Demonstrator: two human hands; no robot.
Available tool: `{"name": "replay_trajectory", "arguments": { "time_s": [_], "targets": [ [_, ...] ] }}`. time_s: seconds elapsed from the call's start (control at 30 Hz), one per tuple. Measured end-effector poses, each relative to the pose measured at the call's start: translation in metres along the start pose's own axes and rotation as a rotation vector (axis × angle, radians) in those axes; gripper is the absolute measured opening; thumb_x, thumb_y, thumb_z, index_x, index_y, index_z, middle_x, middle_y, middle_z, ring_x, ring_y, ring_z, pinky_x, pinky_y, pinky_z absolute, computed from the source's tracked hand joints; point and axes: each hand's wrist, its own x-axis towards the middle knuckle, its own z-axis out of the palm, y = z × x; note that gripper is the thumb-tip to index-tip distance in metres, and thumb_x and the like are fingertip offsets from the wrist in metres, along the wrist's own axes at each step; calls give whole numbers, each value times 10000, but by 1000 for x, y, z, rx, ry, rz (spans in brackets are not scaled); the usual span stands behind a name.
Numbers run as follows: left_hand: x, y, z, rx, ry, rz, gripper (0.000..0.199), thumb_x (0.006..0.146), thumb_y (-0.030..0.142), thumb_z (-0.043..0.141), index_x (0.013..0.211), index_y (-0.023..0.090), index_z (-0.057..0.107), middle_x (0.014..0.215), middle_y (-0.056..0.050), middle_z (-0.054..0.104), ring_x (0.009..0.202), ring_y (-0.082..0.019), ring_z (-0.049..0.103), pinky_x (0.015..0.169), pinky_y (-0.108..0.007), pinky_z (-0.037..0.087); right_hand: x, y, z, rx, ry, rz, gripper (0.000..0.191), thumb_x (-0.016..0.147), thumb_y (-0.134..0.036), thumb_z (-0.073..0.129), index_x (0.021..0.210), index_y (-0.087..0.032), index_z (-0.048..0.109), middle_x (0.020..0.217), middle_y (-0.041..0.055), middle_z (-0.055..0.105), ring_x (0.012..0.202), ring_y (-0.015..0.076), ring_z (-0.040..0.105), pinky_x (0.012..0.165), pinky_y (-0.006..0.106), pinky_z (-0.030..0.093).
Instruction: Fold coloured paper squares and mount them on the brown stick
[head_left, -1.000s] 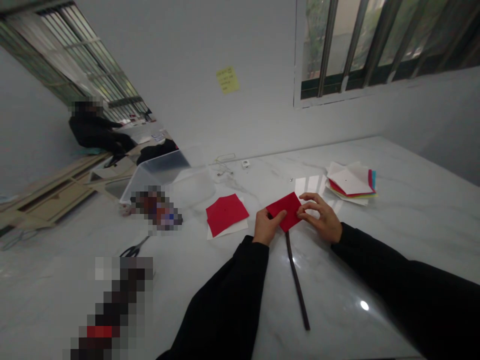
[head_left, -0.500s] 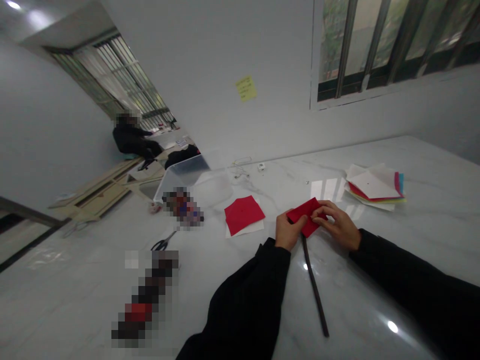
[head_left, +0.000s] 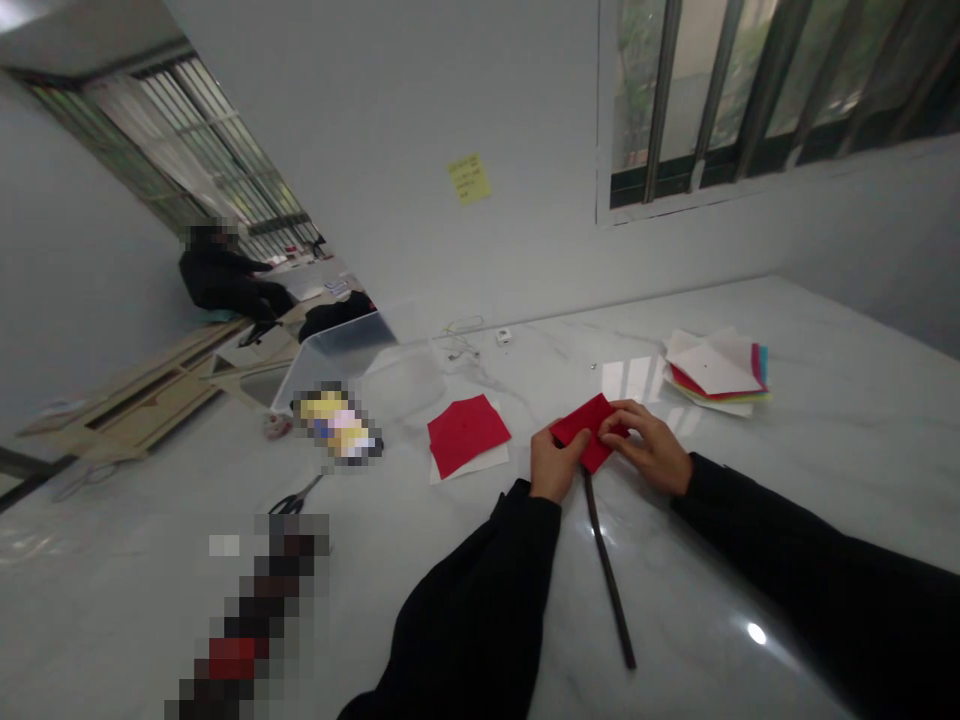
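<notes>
Here we go, both hands are right in the middle of the action on a white marble bench! The left hand is closed on the near corner of a folded red paper, thumb on top, while the right hand comes in from the other side, fingers curled and fingertips pinching the paper's far edge. That paper is held just above the bench, between the two hands, with a long dark strip lying on the marble right below it, running toward the person's body. Black sleeves cover both arms. Just to the left sits a flat red sheet on a white sheet, and off to the right there's a loose stack of coloured paper, white on top with red, pink and blue edges showing. Further left, a pair of scissors lies near a clear plastic tub and a blurred pile of small items. Up on the wall, a yellow sticky note, and way back, a seated person in dark clothes!
</notes>
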Motion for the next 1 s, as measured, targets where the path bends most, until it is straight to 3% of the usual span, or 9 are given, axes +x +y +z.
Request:
{"name": "replay_trajectory", "arguments": {
  "time_s": [0.3, 0.73, 1.0],
  "targets": [
    [-2, 12, 4, -31, 9, -5, 209, 678, 285, 757, 816, 130, 730, 763, -50, 723, 676, -178, 632, 659, -275, 483, 3, 0, 1, 39, 48, -2, 129, 869, -344, 621, 867, -239, 696, 1136, 77, 601, 1097, 255, 554, 952, 408, 437],
    [-5, 7, 1, -52, -91, 15, 248, 706, 346, 749, 823, 133, 696, 707, -13, 667, 624, -131, 555, 602, -234, 425, 0, -4, 1, 80, 38, 68, 145, 859, -348, 619, 842, -223, 691, 1077, 69, 609, 851, 199, 607, 797, 359, 499],
    [-7, 10, 0, -69, -147, 1, 276, 682, 366, 766, 804, 130, 694, 698, -2, 630, 627, -116, 517, 619, -229, 400, -2, -2, 3, 295, -12, 197, 207, 832, -423, 638, 809, -220, 670, 949, 59, 659, 866, 218, 633, 782, 351, 537]
  ]
}}
